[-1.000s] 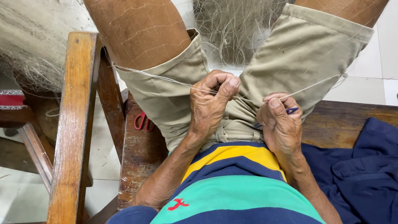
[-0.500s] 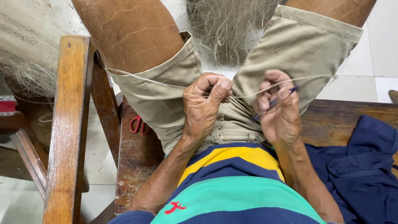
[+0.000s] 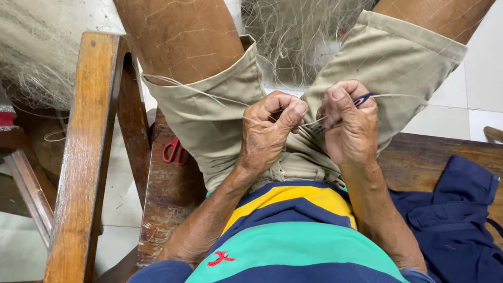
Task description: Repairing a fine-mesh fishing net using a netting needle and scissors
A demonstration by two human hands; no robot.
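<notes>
Hands over lap, close together. Left hand (image 3: 269, 129) pinches net (image 3: 307, 19) strand; right hand (image 3: 348, 123) grips blue needle (image 3: 363, 100) and twine. Net drapes between knees. Red scissors (image 3: 171, 151) on bench (image 3: 165, 190), left of shorts.

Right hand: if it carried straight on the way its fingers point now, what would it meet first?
The right hand points toward the left hand, so it would likely meet that hand's fingers first, along the thin line stretched between them. Depth is hard to judge here.
</notes>
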